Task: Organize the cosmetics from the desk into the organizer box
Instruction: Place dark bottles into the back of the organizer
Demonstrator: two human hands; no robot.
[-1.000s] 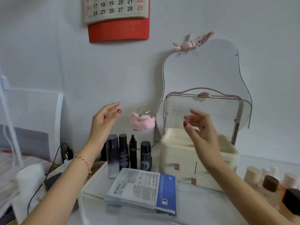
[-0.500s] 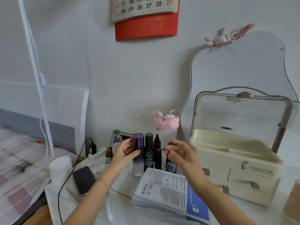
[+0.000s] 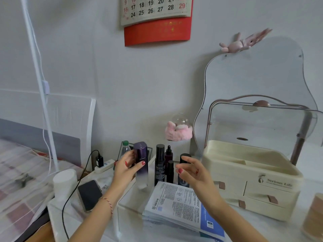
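Head view: my desk, with both hands over it.
Left hand (image 3: 128, 167): my fingers and thumb wrap the tall purple bottle (image 3: 141, 164), which stands upright.
Right hand (image 3: 193, 171): spread and empty, just in front of the short dark bottle (image 3: 183, 169).
Other cosmetics: black pump bottle (image 3: 160, 165) and dropper bottle (image 3: 168, 155), between my hands.
Organizer box (image 3: 251, 180): cream, to my right, clear lid raised.
Leaflet stack (image 3: 181, 205): under my right wrist.

White desk (image 3: 272, 229): cream organizer box (image 3: 251, 179), dark bottles (image 3: 162, 168), leaflet stack (image 3: 180, 205), probably phone (image 3: 90, 194).
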